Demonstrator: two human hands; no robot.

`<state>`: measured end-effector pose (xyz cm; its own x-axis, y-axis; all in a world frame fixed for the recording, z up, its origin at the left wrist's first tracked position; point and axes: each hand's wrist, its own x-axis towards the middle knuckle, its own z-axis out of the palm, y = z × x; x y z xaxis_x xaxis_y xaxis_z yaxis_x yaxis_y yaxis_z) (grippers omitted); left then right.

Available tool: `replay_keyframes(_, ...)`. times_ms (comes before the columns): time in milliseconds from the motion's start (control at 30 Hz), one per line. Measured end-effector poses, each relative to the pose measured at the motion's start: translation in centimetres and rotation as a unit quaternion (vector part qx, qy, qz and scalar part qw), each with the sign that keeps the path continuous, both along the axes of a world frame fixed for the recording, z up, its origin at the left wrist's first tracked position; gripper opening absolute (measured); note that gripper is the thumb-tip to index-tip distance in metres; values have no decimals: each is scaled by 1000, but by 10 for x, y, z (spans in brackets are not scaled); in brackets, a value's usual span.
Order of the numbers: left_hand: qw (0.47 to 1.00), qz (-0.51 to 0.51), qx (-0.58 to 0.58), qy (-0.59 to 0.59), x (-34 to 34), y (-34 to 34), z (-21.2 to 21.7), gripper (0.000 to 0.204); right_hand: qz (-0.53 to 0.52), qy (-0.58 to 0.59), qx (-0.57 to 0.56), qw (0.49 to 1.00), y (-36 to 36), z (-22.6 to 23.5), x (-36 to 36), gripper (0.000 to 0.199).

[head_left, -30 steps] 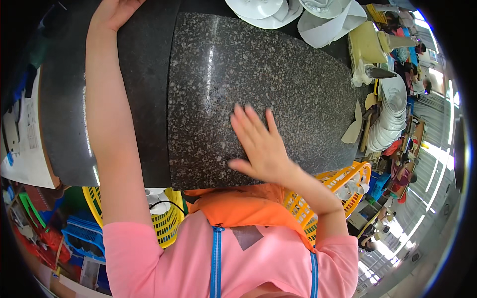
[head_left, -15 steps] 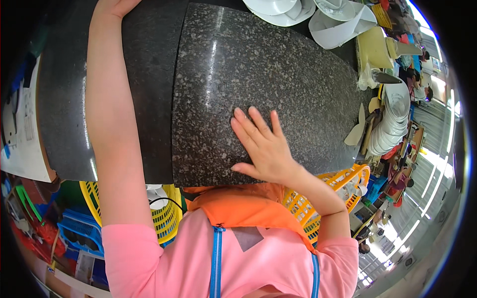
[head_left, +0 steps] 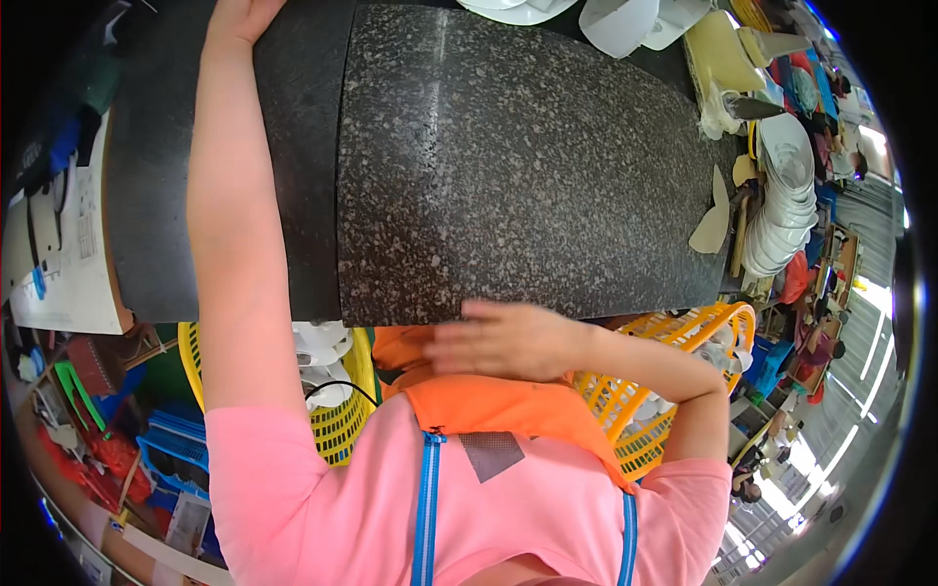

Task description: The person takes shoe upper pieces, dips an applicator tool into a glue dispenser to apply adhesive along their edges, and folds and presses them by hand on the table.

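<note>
A dark speckled granite slab (head_left: 528,166) lies across the work surface in front of me. My left arm stretches far forward along its left side, and my left hand (head_left: 244,15) rests at the top edge of the view, mostly cut off. My right hand (head_left: 508,340) is flat, fingers together and pointing left, at the slab's near edge over my orange apron (head_left: 498,405). It holds nothing.
White moulded pieces (head_left: 625,20) sit at the slab's far end, and a stack of white plates (head_left: 787,195) stands on the right. Yellow plastic baskets (head_left: 674,391) flank me below the table, the left yellow basket (head_left: 337,410) holding white pieces. Papers (head_left: 59,254) lie on the left.
My right hand has slid off the top of the slab back toward me, turning sideways at the near edge. The left arm stays stretched forward.
</note>
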<state>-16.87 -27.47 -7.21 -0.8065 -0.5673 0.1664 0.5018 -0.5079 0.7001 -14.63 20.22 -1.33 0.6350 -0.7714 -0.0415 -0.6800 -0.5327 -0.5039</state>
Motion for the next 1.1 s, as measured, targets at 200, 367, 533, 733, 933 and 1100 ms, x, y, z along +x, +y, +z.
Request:
replay_keyframes(200,991,124,-40,4,4,10,-12,35,-260,51,-175,948,-98,-3,-52,59)
replay_keyframes(367,987,150,-21,-59,24,43,-4,39,-166,54,-112,978,-57,-13,-9,73)
replay_keyframes(533,979,185,21,-78,42,68,6,40,-64,-121,-94,986,59,-26,5,24)
replay_keyframes(733,973,218,20,-69,54,75,18,41,-385,212,-227,869,7,24,-123,54)
replay_keyframes(933,975,206,33,-76,51,72,3,42,-408,145,-112,894,15,-6,-103,71)
replay_keyframes(1100,975,209,34,-72,56,72,10,40,-181,25,-49,982,78,-4,-16,63)
